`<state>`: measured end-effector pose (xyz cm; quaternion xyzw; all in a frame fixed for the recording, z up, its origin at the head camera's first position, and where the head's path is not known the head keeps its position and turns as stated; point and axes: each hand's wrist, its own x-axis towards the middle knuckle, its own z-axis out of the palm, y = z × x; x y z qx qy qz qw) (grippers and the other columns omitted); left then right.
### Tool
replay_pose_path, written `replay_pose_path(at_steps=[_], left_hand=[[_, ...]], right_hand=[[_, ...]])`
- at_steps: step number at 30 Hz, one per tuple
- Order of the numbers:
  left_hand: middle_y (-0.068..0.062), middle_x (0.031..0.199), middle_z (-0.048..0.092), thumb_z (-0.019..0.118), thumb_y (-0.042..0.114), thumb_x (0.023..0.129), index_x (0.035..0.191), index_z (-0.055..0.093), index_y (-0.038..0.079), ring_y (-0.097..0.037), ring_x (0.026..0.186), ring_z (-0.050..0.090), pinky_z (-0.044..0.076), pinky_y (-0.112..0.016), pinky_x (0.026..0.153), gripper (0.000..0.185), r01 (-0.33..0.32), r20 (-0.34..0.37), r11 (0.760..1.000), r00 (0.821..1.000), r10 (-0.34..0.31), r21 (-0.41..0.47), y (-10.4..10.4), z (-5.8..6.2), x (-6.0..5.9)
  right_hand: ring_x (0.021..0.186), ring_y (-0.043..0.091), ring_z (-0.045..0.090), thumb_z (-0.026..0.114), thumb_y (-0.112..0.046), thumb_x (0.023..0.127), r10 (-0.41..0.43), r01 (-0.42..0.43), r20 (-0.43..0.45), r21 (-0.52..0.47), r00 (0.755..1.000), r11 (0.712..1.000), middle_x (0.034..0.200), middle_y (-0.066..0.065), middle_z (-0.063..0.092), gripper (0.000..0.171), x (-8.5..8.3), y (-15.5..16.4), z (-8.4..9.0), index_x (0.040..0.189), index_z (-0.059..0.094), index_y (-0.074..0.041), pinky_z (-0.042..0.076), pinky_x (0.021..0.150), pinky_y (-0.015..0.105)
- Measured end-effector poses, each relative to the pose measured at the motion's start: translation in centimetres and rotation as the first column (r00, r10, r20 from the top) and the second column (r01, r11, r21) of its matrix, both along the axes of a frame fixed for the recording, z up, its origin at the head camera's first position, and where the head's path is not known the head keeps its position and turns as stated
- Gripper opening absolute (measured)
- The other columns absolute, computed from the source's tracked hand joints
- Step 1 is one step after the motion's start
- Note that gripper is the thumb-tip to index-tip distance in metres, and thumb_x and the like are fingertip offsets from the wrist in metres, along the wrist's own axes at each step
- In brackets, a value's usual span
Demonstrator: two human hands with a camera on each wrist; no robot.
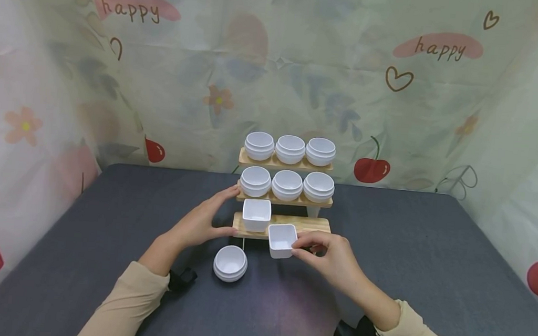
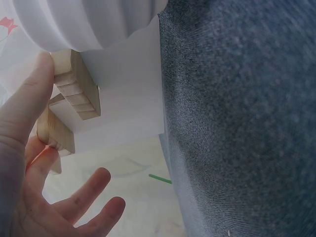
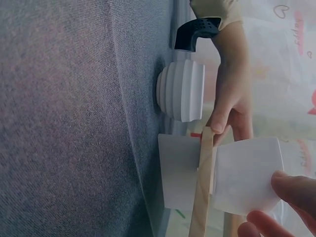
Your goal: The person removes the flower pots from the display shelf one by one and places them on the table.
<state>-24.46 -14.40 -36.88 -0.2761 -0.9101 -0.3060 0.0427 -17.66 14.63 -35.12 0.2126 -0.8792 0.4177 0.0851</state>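
Observation:
A small white square bowl (image 1: 282, 241) is pinched by its right side between the thumb and fingers of my right hand (image 1: 330, 257). It overlaps the front edge of the lowest shelf (image 1: 314, 224) of a tiered wooden stand. On that shelf's left end sits another square bowl (image 1: 256, 215). My left hand (image 1: 200, 220) rests against the stand's left side, its thumb (image 2: 37, 89) at the lowest shelf's end and its fingertips at the middle shelf's end (image 2: 52, 128). A round ribbed white bowl (image 1: 230, 263) stands on the table in front of the stand.
Three round bowls (image 1: 287, 185) fill the middle shelf, and three more (image 1: 290, 149) line the top one. White side panels (image 2: 128, 98) support the shelves. A dark grey cloth (image 1: 127, 220) covers the table, with a printed curtain (image 1: 280, 84) behind.

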Motion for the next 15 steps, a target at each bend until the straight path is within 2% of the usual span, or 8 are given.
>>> replay_pose_path(at_steps=[9, 15], left_hand=[[-0.009, 0.155, 0.024, 0.077, 0.027, 0.077, 0.147, 0.026, 0.013, -0.031, 0.141, 0.029, 0.030, -0.052, 0.111, 0.088, -0.006, 0.010, 1.000, 1.000, 0.006, 0.002, -0.02, -0.03, -0.01], [-0.009, 0.155, 0.025, 0.077, 0.026, 0.077, 0.147, 0.027, 0.012, -0.030, 0.141, 0.029, 0.030, -0.052, 0.111, 0.087, -0.009, 0.005, 1.000, 1.000, 0.009, 0.002, -0.01, -0.04, 0.02]], right_hand=[[0.084, 0.011, 0.065, 0.075, -0.008, 0.076, 0.011, -0.011, 0.018, 0.000, 1.000, 1.000, 0.098, 0.006, 0.073, 0.010, 0.13, -0.15, -0.41, 0.083, 0.074, -0.014, 0.053, 0.068, 0.021], [0.085, 0.010, 0.066, 0.076, -0.009, 0.075, 0.030, -0.030, 0.024, -0.007, 0.999, 1.000, 0.098, 0.006, 0.073, 0.009, 0.21, -0.32, -0.71, 0.082, 0.074, -0.015, 0.056, 0.070, 0.029]])
